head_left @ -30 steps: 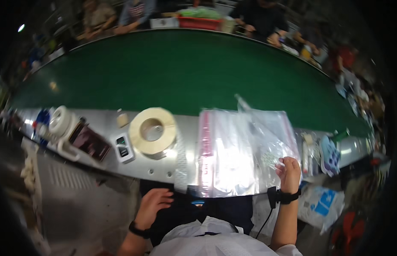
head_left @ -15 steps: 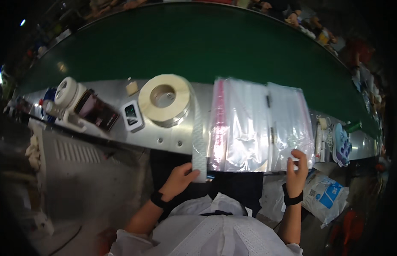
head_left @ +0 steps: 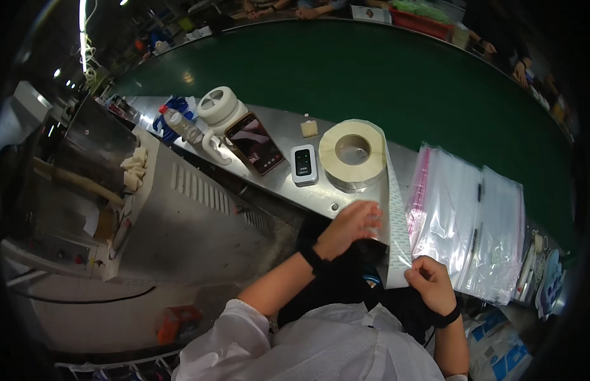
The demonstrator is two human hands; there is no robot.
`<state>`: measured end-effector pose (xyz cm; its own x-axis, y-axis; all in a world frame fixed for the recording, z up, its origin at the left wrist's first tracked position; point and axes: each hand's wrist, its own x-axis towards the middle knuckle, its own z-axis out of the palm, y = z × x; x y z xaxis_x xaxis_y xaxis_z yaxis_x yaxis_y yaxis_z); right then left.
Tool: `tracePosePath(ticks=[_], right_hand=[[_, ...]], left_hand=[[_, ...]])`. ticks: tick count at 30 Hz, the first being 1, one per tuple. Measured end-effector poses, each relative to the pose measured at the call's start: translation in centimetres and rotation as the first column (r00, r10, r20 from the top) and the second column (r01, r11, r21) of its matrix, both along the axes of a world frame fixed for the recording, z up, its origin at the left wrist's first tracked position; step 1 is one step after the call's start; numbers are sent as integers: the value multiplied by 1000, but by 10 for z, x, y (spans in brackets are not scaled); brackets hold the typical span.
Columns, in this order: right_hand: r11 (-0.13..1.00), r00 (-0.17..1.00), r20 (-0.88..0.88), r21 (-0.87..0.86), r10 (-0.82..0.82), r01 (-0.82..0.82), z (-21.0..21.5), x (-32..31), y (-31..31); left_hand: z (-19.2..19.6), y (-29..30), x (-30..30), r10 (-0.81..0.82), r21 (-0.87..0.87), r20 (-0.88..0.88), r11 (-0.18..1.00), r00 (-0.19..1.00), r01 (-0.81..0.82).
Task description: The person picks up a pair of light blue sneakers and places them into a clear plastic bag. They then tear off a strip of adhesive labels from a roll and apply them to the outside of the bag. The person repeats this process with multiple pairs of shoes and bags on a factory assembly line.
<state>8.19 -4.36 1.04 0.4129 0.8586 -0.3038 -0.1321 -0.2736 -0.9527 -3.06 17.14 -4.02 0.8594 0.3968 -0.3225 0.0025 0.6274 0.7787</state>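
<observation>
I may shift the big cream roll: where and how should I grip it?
The cream roll is likely best taken from above, on its left, pinching the wall between open core and outer rim: it lies flat, and its strip runs off the right.

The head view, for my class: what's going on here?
A person's right hand pinches the edge of a pale strip near its hanging end. The strip runs from a cream roll lying on the metal ledge. The left hand, fingers loosely open, is beside the strip and appears empty. Clear plastic bags lie to the strip's right.
</observation>
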Motion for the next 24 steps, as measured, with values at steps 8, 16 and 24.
tracePosePath(ticks=[8, 16, 24], right_hand=[[955, 933, 209, -20, 293, -296, 3, 2, -24], [988, 920, 368, 11, 137, -152, -4, -24, 26], [972, 888, 455, 170, 68, -162, -3, -28, 35]], left_hand=[[11, 4, -4, 437, 325, -68, 860, 897, -394], [46, -72, -56, -43, 796, -243, 562, 969, 224], [36, -57, -51, 9, 797, -165, 590, 986, 128]])
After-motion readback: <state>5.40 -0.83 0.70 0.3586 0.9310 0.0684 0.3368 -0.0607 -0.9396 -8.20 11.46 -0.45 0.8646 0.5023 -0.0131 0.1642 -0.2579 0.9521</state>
